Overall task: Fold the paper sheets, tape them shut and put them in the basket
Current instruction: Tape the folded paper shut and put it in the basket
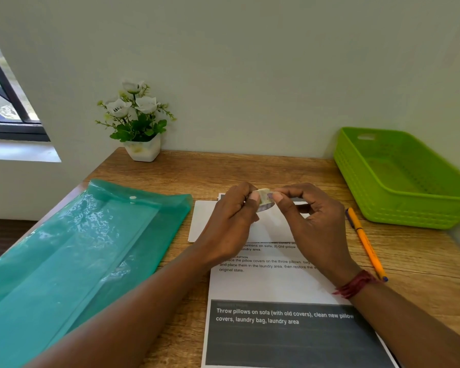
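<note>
Both hands up over the desk (pixel 263 171), pinching one small tape roll (pixel 264 201) between them: left hand (pixel 230 221) grips it with thumb and fingers, right hand (pixel 312 221) thumb and forefinger on its edge. The roll is above the folded white sheet (pixel 205 221), which lies flat on the printed sheet (pixel 276 285). Two sheets visible; hands and wrists cover the middle of both.

One green basket (pixel 398 179) at far right of the desk, well apart from the paper, nothing visible inside. One orange pen (pixel 365 243) lies between basket and sheets, just beside the right wrist. One teal plastic folder (pixel 85 248) on the left, its edge near the folded sheet. One potted white flower (pixel 138 120) at the back against the wall. Red thread band (pixel 356 284) on right wrist.
</note>
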`<state>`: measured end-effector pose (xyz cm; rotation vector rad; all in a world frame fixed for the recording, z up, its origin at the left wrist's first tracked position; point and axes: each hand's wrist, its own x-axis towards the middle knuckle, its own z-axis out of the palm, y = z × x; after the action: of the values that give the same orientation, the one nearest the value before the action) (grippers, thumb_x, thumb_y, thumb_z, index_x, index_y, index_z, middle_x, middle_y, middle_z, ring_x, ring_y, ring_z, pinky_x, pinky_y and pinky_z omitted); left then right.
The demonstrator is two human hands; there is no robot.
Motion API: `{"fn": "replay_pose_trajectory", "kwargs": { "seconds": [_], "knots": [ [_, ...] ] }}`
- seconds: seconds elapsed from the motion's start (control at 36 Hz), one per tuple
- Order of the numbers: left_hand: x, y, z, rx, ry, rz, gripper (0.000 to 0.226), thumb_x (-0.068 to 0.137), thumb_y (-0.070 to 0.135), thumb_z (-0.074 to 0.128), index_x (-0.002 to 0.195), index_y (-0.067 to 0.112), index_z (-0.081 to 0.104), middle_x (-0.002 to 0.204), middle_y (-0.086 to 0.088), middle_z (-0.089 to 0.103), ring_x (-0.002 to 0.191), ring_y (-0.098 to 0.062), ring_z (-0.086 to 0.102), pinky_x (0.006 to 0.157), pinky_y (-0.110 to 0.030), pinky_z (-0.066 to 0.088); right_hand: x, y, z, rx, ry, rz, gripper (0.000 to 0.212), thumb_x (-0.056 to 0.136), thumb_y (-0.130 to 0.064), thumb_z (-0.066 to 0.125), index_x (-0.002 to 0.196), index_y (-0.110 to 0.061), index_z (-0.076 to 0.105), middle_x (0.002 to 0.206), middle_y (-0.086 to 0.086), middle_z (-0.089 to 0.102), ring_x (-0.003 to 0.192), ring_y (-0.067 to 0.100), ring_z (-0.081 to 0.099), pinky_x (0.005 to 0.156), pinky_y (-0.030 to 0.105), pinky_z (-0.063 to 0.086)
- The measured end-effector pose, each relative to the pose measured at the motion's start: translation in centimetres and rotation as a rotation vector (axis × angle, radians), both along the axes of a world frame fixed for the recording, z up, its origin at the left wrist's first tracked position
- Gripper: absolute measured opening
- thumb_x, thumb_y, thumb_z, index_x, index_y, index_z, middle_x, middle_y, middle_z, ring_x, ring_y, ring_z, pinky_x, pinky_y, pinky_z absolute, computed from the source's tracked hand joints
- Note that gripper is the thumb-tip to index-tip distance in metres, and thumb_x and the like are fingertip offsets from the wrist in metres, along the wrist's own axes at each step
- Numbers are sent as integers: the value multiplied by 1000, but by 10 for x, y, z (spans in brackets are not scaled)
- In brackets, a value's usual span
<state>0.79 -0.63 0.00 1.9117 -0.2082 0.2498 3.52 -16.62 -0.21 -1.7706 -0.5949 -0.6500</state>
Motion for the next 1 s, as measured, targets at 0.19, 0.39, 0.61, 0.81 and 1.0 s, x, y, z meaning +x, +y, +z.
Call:
{"fn": "replay_pose_trajectory", "kwargs": {
  "seconds": [0.19,0.39,0.61,0.81,1.0],
  "knots": [
    [1,0,-3,38,-79,47,38,101,47,31,93,16,52,93,-2,58,90,-24,58,79,-58,52,0,0,1,4,-5,-3,13,87,-29,68,94,-19,73,92,-11,71,88,4,67,68,13,50],
    [0,1,-2,60,-92,69,39,101,43,31,92,13,53,95,-6,61,89,-25,60,78,-55,49,1,0,0,-6,-53,5,7,89,-27,68,95,-25,69,92,-14,69,87,4,66,68,14,49],
    [3,2,-2,47,-61,73,30,107,35,31,94,20,54,107,-2,62,91,-19,62,82,-45,53,3,0,-1,-8,-30,-1,7,89,-23,68,95,-22,71,93,-10,70,88,3,65,69,12,49],
    [7,5,-5,-8,-42,110,30,106,36,33,98,19,56,106,-2,61,88,-18,63,86,-48,54,3,-1,1,46,25,16,14,87,-30,67,92,-19,74,93,-10,72,89,6,67,71,15,49],
    [11,6,-6,77,-71,139,26,106,27,39,92,11,54,100,-6,60,92,-22,60,68,-16,48,6,-1,0,147,119,43,14,85,-39,68,90,-27,73,90,-14,73,87,12,69,74,37,57]
  ]
}}
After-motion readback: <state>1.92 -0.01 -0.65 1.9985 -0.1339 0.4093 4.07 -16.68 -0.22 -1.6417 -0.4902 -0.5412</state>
